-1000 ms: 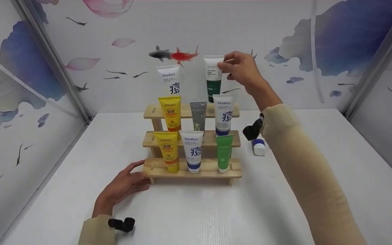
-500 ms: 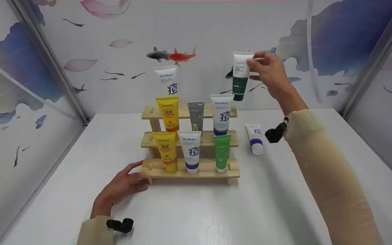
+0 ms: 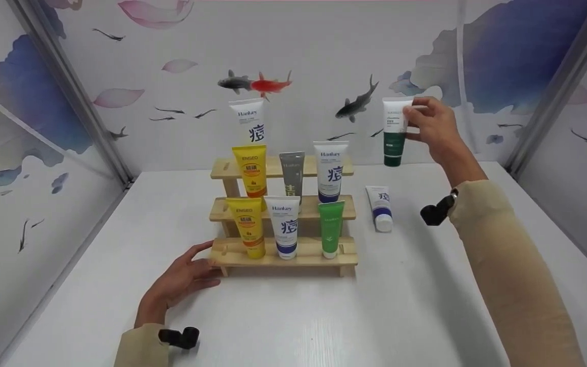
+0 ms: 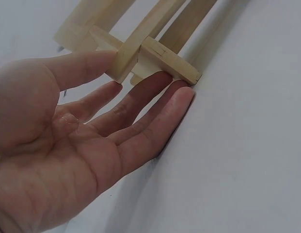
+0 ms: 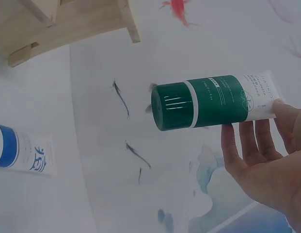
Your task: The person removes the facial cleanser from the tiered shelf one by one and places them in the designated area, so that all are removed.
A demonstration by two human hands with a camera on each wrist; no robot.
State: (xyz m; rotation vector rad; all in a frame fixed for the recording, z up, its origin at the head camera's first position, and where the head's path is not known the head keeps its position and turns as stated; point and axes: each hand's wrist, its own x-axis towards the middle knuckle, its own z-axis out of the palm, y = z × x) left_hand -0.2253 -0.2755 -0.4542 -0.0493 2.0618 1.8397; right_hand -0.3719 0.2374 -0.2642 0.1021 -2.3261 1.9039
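A white-and-green squeeze tube (image 3: pixel 394 132) hangs cap-down in the air, right of the tiered wooden display rack (image 3: pixel 283 260). My right hand (image 3: pixel 433 122) pinches it near its white crimped end; its green cap (image 5: pixel 173 106) points away from my fingers in the right wrist view. My left hand (image 3: pixel 179 283) is at the rack's lower left end, thumb and fingertips against the shelf end and leg (image 4: pixel 170 60), fingers loosely extended. Below the raised tube, a white-and-blue tube (image 3: pixel 380 208) lies on the table.
Yellow tubes (image 3: pixel 246 227), white-and-blue tubes (image 3: pixel 285 227), a grey tube (image 3: pixel 292 176) and a green tube (image 3: pixel 331 229) stand cap-down on the rack. Another white tube (image 3: pixel 246 120) stands on its top shelf. Printed panels (image 3: pixel 314 51) enclose the white table (image 3: pixel 283 321).
My right hand has carried the white-and-green tube off above the rack's top shelf, to the right and then lower. The lying tube has come into full view. My left hand stays at the rack.
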